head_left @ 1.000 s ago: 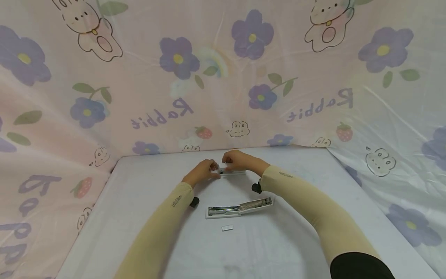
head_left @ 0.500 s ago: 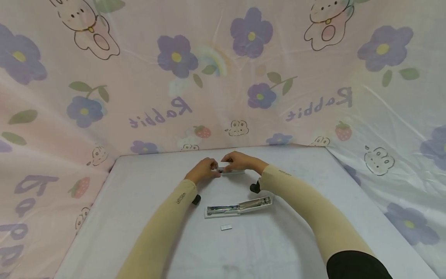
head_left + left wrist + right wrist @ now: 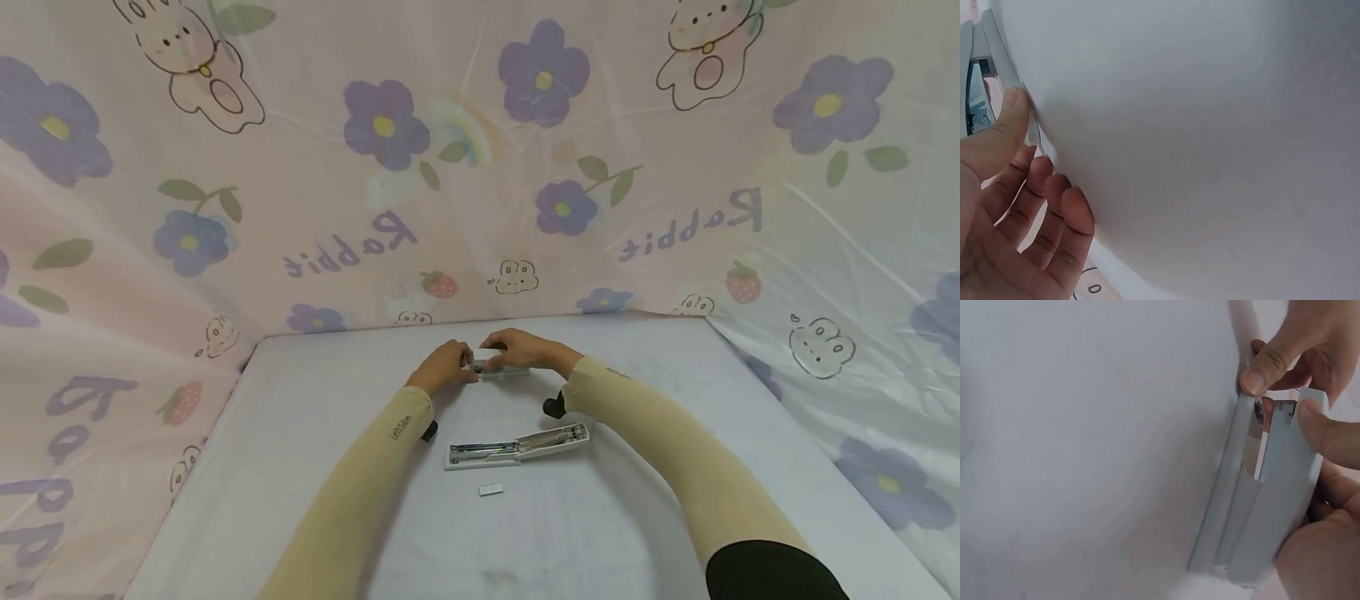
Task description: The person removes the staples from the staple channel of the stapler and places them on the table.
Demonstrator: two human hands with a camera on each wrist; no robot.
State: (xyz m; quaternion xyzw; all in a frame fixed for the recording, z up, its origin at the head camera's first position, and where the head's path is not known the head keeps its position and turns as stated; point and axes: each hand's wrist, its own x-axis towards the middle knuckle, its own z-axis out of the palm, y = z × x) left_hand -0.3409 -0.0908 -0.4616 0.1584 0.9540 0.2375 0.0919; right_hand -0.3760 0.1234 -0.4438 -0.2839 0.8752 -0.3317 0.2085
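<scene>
Near the back of the table, both hands are at a white stapler (image 3: 512, 372), whose upper arm stands a little apart from its base. My left hand (image 3: 442, 367) pinches the front end of the base; the right wrist view shows its thumb on the base's edge. With my right hand (image 3: 525, 347) I grip the upper arm of the stapler (image 3: 1272, 512), thumb near its front end. Nearer to me lies a second stapler (image 3: 517, 447), opened out flat with its metal staple channel showing. A small strip of staples (image 3: 491, 489) lies in front of it.
The white table (image 3: 360, 500) runs up to a printed cloth backdrop (image 3: 465, 167) at the back, and more cloth hangs at both sides. Light sleeves with dark wrist cameras (image 3: 554, 407) cover the forearms.
My left wrist and forearm have shifted slightly to the right. Both hands stay at the far stapler, while the opened stapler and the staple strip lie where they were.
</scene>
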